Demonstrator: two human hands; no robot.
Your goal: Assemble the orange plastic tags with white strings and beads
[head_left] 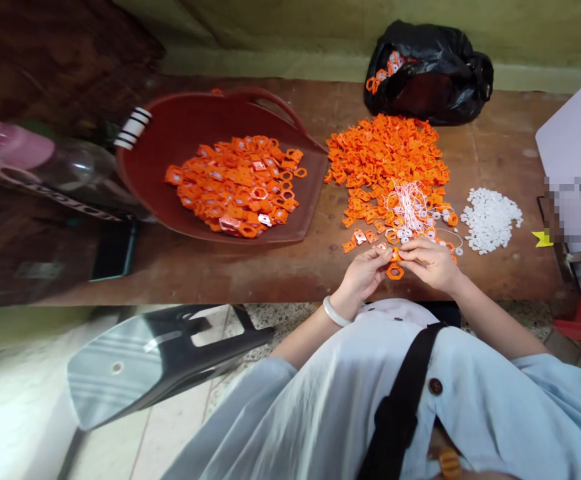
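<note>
Both my hands meet at the table's front edge around one small orange plastic piece with a hexagonal ring that hangs below the fingers. My left hand, a white bangle at its wrist, pinches the piece from the left. From the right, my right hand closes its fingertips on the same piece. Just beyond them lies a tangle of white string with small white discs. A large heap of orange plastic pieces spreads behind it. To the right sits a pile of small white plastic parts.
A dark red scoop-shaped basket holding many orange pieces stands at the left. A black plastic bag rests against the wall. Bottles and a phone lie far left. A grey stool stands below the table.
</note>
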